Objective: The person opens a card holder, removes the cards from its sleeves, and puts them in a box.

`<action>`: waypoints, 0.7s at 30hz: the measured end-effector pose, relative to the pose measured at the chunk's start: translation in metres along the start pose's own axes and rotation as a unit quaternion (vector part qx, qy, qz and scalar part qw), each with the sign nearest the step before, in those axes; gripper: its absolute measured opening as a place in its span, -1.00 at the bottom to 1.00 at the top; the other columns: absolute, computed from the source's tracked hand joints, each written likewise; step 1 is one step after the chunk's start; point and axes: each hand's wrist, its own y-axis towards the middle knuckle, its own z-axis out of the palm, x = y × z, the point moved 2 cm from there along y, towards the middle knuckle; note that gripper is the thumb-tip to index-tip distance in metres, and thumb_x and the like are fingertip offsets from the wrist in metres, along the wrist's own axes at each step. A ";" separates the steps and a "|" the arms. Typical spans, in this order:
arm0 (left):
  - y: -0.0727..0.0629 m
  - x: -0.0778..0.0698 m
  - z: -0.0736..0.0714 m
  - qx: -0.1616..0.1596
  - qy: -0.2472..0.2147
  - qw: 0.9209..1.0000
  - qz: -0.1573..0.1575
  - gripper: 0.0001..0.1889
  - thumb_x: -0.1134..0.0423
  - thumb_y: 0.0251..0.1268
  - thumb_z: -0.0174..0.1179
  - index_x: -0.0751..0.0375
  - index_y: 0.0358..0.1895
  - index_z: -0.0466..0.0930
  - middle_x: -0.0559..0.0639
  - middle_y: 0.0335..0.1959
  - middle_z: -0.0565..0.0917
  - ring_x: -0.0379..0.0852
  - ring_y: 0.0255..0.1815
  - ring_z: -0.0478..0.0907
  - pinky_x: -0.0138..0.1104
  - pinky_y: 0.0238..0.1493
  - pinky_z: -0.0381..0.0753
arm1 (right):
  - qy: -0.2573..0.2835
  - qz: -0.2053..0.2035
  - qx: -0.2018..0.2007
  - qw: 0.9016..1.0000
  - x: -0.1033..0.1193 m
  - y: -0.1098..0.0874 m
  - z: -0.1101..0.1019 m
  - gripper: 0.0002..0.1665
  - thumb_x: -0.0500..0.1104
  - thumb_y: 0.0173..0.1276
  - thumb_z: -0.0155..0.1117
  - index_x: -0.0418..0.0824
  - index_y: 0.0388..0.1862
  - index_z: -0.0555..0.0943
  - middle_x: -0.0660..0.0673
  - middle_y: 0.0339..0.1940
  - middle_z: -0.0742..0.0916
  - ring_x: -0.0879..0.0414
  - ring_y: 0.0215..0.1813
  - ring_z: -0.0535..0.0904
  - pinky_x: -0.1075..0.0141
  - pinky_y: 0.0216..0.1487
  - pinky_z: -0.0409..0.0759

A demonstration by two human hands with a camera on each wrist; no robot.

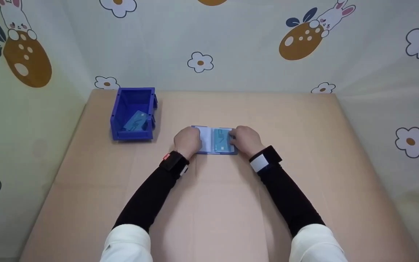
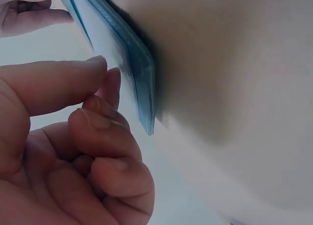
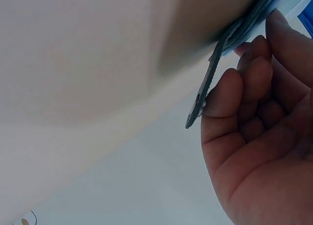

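A small blue card holder (image 1: 206, 141) lies spread out on the table, with pale sleeve pages showing. A teal card with VIP lettering (image 1: 221, 141) sits on its right side. The left hand (image 1: 187, 142) pinches the holder's left edge; in the left wrist view its thumb and forefinger (image 2: 110, 83) come together at the pages, the other fingers curled. At the opposite edge the right hand (image 1: 247, 140) grips the holder, its thumb over the card's side. The right wrist view has the dark cover flap (image 3: 205, 90) against the curled fingers.
To the left and farther back stands a blue plastic bin (image 1: 133, 135) with teal cards (image 1: 136, 120) inside. The brown tabletop (image 1: 231, 203) meets a patterned cloth wall (image 1: 246, 72) at the back and sides.
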 end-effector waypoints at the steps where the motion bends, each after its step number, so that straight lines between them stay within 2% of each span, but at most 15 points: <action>1: 0.000 -0.002 0.000 0.000 -0.007 1.000 0.000 -0.81 0.39 0.32 0.06 0.32 -0.33 0.70 0.14 -0.28 0.70 -0.01 -0.34 0.57 -0.11 -0.36 0.63 | 0.000 0.001 0.001 1.000 0.000 0.000 0.000 -0.60 -0.20 0.34 0.36 -0.26 0.15 0.66 -0.26 -0.04 0.72 -0.13 0.03 0.63 0.08 0.06 0.55; 7: 0.004 -0.019 0.002 -0.004 -0.041 0.999 0.002 -0.78 0.40 0.33 0.04 0.28 -0.40 0.69 0.06 -0.45 0.63 -0.08 -0.48 0.46 -0.20 -0.51 0.54 | -0.006 0.000 -0.002 1.000 0.000 0.000 0.000 -0.61 -0.18 0.34 0.36 -0.25 0.13 0.67 -0.26 -0.05 0.72 -0.13 0.03 0.63 0.07 0.05 0.56; 11: 0.007 -0.027 0.007 0.007 -0.067 0.998 -0.003 -0.75 0.40 0.32 0.02 0.20 -0.52 0.58 0.00 -0.53 0.52 -0.08 -0.50 0.42 -0.25 -0.56 0.42 | -0.009 -0.006 -0.007 1.000 0.000 -0.001 -0.001 -0.63 -0.17 0.34 0.36 -0.24 0.11 0.68 -0.25 -0.07 0.73 -0.13 0.02 0.64 0.06 0.05 0.56; 15: 0.009 -0.030 0.012 0.014 -0.081 0.997 -0.014 -0.76 0.38 0.31 0.04 0.14 -0.56 0.49 -0.01 -0.51 0.51 -0.06 -0.48 0.44 -0.23 -0.54 0.42 | -0.010 -0.012 -0.010 1.000 0.000 0.000 0.000 -0.64 -0.16 0.35 0.35 -0.23 0.10 0.69 -0.25 -0.10 0.73 -0.14 -0.01 0.65 0.06 0.03 0.57; 21: 0.009 -0.030 0.016 0.022 -0.086 0.996 -0.029 -0.78 0.35 0.33 0.05 0.17 -0.51 0.55 0.00 -0.43 0.57 -0.06 -0.43 0.47 -0.19 -0.45 0.51 | -0.010 -0.009 -0.011 1.000 -0.002 0.000 0.001 -0.64 -0.17 0.36 0.34 -0.25 0.10 0.68 -0.26 -0.10 0.73 -0.13 -0.03 0.65 0.07 0.00 0.58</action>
